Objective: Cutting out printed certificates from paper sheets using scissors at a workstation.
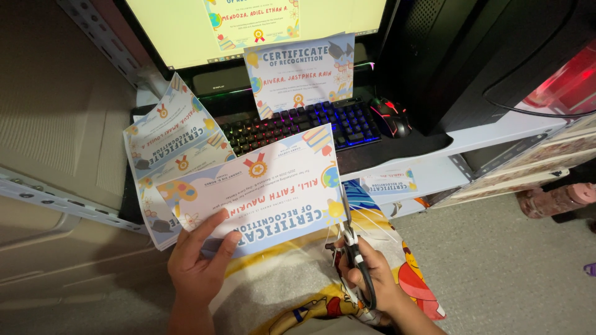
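Two hands: left hand (pixel 197 263) grips certificate (pixel 261 189), right hand (pixel 369 282) scissors (pixel 352 245).

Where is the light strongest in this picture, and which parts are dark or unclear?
Head view: the monitor glares brightest; the keyboard glows in colours; the right tower is dark; the certificate in the left hand is sharp; scissors in the right hand look dim.

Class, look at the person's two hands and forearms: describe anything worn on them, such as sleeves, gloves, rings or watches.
Both the left hand and the right hand are bare: no gloves, rings or watch show. The forearms are uncovered too, with no sleeve reaching into view.
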